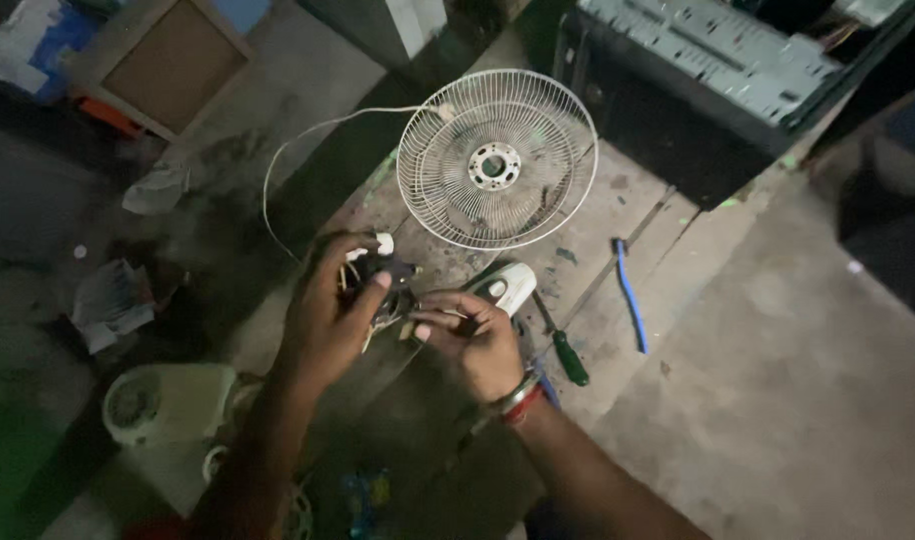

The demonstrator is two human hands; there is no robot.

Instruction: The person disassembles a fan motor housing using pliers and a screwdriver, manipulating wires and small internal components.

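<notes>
motor part [390, 285] sits gripped between left hand [328, 320] and right hand [478, 340].

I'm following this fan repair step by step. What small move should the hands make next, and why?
Probably steady the small motor part with the left hand while the right hand works its wires: both hands already pinch it, and the green-handled screwdriver lies unused nearby.

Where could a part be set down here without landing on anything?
The widest bare patch is the grey floor right of the blue tool. A smaller one lies on the boards between the fan grille and that tool. It is crowded around both hands, the motor, the white casing and the green screwdriver.
</notes>
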